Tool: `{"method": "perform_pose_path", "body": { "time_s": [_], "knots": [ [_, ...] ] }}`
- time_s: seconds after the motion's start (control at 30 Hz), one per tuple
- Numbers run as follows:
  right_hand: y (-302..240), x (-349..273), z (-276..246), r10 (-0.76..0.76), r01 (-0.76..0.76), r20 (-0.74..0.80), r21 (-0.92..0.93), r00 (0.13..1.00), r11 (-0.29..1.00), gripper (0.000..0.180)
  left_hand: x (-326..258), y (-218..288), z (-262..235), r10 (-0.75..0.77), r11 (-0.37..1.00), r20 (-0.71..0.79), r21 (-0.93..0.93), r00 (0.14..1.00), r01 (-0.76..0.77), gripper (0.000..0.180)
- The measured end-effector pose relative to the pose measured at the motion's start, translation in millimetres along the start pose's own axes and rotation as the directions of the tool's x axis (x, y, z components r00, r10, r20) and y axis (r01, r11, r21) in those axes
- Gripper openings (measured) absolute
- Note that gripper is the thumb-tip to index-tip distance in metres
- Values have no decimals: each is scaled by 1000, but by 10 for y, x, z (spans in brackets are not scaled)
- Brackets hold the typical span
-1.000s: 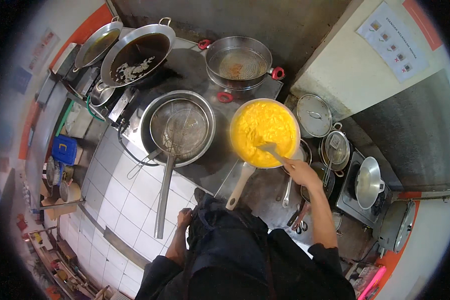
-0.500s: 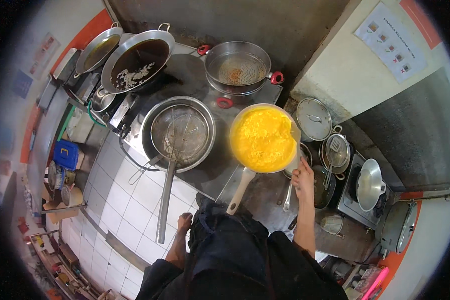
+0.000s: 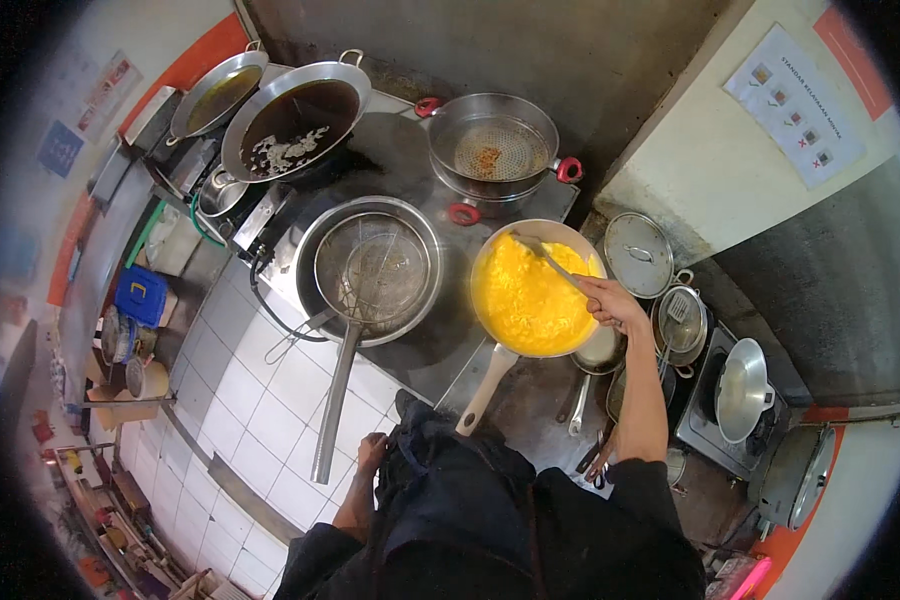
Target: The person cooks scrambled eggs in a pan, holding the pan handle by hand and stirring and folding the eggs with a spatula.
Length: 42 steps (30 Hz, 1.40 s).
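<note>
A cream-coloured frying pan (image 3: 488,392) stands in front of me, its handle pointing toward my body with no hand on it. Soft yellow scrambled egg (image 3: 530,312) covers most of its inside. My right hand (image 3: 613,302) is closed round the handle of a spatula (image 3: 564,273), which reaches over the pan's right rim. Its blade lies in the egg near the far rim, where some bare pan shows. Down by my left thigh hangs my left hand (image 3: 372,453), fingers curled, with nothing visible in it.
Left of the pan, a wire strainer (image 3: 378,265) with a long handle rests over a metal bowl (image 3: 305,290). Two woks (image 3: 362,90) of dark and yellowish liquid stand far left. A red-handled perforated pot (image 3: 515,115) is behind; lids (image 3: 638,255) and a gas stove (image 3: 705,420) lie right.
My right hand and the spatula have moved from the pan's right rim up and inward over the egg. Egg is pushed away from the far rim. My left hand stays low.
</note>
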State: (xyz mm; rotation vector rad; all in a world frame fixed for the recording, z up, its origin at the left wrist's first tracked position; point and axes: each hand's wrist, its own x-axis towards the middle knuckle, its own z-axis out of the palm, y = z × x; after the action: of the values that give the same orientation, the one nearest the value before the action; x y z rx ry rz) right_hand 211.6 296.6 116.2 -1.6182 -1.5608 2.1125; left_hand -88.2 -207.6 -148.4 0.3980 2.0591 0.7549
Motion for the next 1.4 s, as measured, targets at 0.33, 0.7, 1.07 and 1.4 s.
{"method": "perform_pose_path", "body": {
  "time_s": [0.33, 0.7, 1.07, 1.4],
  "knots": [
    [-493, -380, 352, 14, 45, 69, -780, 998, 624, 44, -9, 43, 3, -51, 996, 10, 69, 999, 50, 38],
    [-851, -707, -31, -320, 76, 16, -981, 947, 177, 41, 34, -186, 23, -38, 987, 88, 156, 995, 24, 37],
    [-669, -208, 154, -261, -110, -38, -957, 965, -268, 21, -67, -136, 111, -140, 990, -47, -5, 989, 140, 36],
    [-954, -115, -2, 566, -268, -180, -961, 804, 75, 27, -46, -173, 94, -219, 960, -26, -183, 975, 211, 31]
  ]
}}
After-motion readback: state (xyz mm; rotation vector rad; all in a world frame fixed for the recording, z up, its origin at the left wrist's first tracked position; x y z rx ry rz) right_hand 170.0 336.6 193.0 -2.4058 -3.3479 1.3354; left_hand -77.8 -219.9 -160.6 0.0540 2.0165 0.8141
